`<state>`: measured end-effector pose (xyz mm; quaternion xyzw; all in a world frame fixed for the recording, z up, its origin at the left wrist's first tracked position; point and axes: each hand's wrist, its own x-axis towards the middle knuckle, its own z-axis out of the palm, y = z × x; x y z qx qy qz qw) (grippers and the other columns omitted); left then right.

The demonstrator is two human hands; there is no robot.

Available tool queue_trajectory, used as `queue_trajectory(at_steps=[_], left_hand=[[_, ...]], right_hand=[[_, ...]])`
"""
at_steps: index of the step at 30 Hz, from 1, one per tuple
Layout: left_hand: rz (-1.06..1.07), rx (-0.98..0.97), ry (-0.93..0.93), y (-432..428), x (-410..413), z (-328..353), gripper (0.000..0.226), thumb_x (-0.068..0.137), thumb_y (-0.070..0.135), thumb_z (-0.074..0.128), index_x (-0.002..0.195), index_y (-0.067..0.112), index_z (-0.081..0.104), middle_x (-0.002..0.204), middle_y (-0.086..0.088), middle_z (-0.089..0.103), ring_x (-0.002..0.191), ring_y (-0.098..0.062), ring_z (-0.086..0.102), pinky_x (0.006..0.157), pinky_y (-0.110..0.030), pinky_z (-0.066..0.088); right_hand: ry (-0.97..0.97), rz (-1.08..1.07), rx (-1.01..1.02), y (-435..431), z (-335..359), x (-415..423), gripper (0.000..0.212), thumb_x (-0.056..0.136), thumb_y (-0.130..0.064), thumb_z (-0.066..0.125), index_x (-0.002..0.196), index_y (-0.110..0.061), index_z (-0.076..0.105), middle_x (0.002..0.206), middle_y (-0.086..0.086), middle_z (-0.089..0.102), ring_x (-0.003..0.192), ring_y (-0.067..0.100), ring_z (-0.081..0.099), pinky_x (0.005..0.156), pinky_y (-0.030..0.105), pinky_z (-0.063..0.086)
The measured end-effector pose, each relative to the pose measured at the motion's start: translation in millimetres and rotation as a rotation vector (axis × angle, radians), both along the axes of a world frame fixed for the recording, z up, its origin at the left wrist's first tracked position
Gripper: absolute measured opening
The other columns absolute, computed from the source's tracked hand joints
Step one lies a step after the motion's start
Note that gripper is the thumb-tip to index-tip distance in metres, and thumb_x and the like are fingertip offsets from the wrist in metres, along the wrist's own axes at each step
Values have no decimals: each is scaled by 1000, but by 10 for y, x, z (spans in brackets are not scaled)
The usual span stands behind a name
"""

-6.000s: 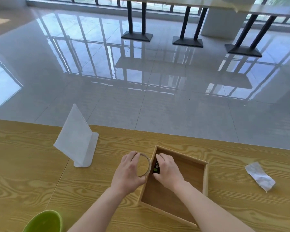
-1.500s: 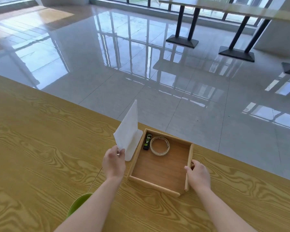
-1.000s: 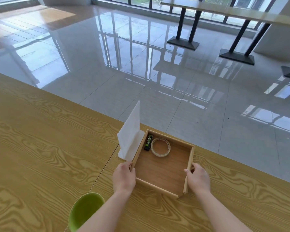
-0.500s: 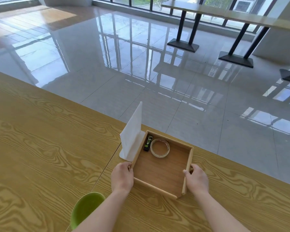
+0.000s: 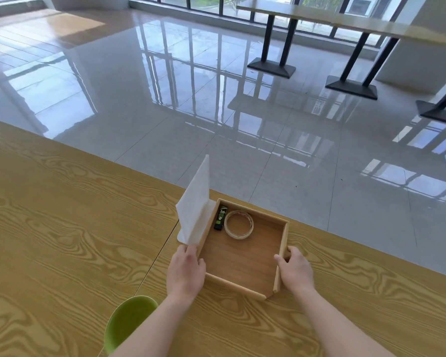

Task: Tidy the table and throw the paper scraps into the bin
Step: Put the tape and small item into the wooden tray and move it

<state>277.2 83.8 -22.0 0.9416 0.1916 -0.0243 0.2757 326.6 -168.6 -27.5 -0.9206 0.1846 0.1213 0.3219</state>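
A square wooden tray rests on the wood-grain table near its far edge. Inside, at the far left corner, lie a roll of clear tape and a small black and green lighter. My left hand grips the tray's near left corner. My right hand holds its right wall. A white stand-up sign holder stands against the tray's left side. No paper scrap is in view.
A green bin shows its rim at the table's near edge, partly hidden under my left forearm. Beyond the table's far edge lies a glossy tiled floor with black-legged tables at the back.
Six seconds ago my hands were putting the tape and lighter into the tray. My left hand then left the sign holder and took the tray's corner; over the last second little has moved.
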Motion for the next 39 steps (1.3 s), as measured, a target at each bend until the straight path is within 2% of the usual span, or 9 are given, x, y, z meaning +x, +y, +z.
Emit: queue_trajectory(at_steps=[3,7,11,15,19,21,27,39], left_hand=[[-149,127,-24,-90,-18,73,44,89,25,55,133,18,52,120,-3,55,104,-20,54,83,-31,48],[-330,252,-33,-208,57,218,49,91,34,52,137,20,45,125,-3,49,110,-21,52,88,-32,47],[-434,292,-78,-351,134,397,54,92,37,52,142,20,39,126,-3,50,109,-21,53,94,-34,45],[-513,300,-120,-494,137,538,60,93,39,53,146,20,32,135,-6,48,121,-22,49,99,-36,44],[-596,352,-135,-671,80,667,67,92,40,52,150,20,26,150,-12,38,140,-28,34,114,-45,31],[-655,375,-129,-758,37,713,70,92,42,51,152,20,22,153,-13,33,144,-29,26,117,-48,26],[-782,364,-176,-1052,-146,833,73,91,43,49,152,19,18,156,-15,27,147,-32,18,119,-52,18],[-1046,354,-231,-1939,-763,928,76,90,49,48,153,21,17,157,-12,25,147,-31,14,119,-53,17]], right_hand=[[9,-8,2,-5,55,-37,57,97,-39,57,142,-8,43,133,14,59,121,31,56,95,42,46],[8,35,-32,-51,184,-88,59,96,-43,56,143,-11,44,131,10,59,119,27,56,96,43,49],[5,135,-105,-157,369,-167,62,95,-49,55,146,-17,42,136,7,54,122,24,54,96,40,49],[19,215,-186,-287,563,-330,68,94,-56,52,149,-22,36,149,6,44,135,27,43,104,43,43],[13,230,-247,-408,725,-560,69,94,-56,51,151,-22,30,153,7,38,139,28,36,108,44,40],[11,228,-277,-448,803,-688,71,94,-56,51,152,-23,29,152,7,38,139,28,36,108,45,41],[34,147,-336,-566,960,-1142,78,91,-61,50,154,-24,22,158,7,30,142,30,29,109,46,36],[21,-113,-319,-1195,1115,-2221,76,93,-58,52,153,-22,24,153,8,35,139,30,32,109,42,34]])
